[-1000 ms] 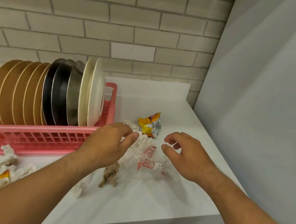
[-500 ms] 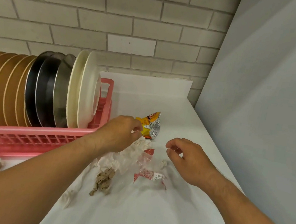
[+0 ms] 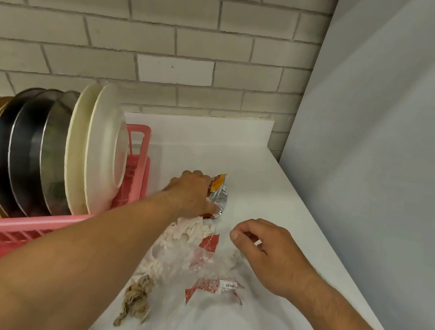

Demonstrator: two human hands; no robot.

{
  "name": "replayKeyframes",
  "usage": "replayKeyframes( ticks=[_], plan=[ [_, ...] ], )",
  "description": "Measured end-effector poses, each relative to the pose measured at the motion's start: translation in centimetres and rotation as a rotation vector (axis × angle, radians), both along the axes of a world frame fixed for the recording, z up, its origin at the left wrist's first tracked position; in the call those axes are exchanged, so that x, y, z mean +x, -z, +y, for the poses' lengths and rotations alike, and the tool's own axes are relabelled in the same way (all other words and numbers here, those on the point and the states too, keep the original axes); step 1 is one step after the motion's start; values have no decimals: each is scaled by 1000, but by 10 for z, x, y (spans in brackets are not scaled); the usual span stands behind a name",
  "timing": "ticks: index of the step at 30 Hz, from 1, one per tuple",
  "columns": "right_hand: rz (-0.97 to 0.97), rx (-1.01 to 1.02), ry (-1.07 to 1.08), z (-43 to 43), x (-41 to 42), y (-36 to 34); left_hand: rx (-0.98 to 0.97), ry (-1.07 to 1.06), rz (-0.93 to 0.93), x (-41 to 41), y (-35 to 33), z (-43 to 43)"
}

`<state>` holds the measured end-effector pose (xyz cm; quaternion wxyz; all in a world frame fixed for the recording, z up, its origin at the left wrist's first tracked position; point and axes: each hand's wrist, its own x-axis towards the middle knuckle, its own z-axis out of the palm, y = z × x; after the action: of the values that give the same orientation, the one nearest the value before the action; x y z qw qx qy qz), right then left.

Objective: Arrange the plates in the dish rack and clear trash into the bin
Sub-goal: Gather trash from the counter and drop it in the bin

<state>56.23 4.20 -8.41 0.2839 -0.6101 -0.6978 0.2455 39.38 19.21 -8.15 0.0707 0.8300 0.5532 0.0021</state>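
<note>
Snack wrapper point(image 3: 218, 192), orange print with foil inside showing, lies crumpled on the white counter point(image 3: 275, 200), just right of the pink dish rack point(image 3: 135, 170). Left hand point(image 3: 193, 192) covers its near side, fingers curled onto it; whether the grip has fully closed, cannot tell. Right hand point(image 3: 263, 251) hovers just above the counter nearby, thumb and forefinger loosely curled together, holding nothing I can see.

More litter toward the near edge: white crumpled tissue point(image 3: 190, 233) touching the wrapper, clear plastic film with red printed scraps point(image 3: 209, 283) beside it, a brown paper wad point(image 3: 138, 298) nearest.

Plates point(image 3: 94, 148) stand upright in the rack: brown, dark, steel, cream. That half of the task looks done. No bin in view.

Step in hand, by my reckoning: gather the wrapper. Best to scrunch it fully into the palm so the foil does not spring open, then sweep the tissue in with it. The right hand could take the film and scraps, pinching the film since it lies flat.
</note>
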Motion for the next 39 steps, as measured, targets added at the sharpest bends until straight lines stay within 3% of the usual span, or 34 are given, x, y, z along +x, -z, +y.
replayKeyframes(
  ticks=[4,6,13,20,25,30,32,35,39],
  plan=[
    [44,-14,22,2,4,7,-170,-16,-61,8,13,9],
    [53,-14,38,4,6,13,-164,-1,-84,11,10,11],
    [-21,-14,23,32,9,18,179,79,-467,7,-47,8],
    [-204,-111,-212,78,-36,17,294,8,-456,-21,-86,-6],
    [-372,-233,-217,96,-41,35,305,-16,-558,-40,-77,-16],
    [-388,-100,-199,103,-35,29,114,-30,-496,-47,-71,-25],
    [-363,-49,-158,107,-32,16,171,-43,-394,-47,-73,-24],
    [-350,8,-38,112,-28,-1,327,-56,-441,-48,-79,-22],
    [-300,53,51,115,-23,-18,298,-50,-485,-53,-88,-24]
  ],
)
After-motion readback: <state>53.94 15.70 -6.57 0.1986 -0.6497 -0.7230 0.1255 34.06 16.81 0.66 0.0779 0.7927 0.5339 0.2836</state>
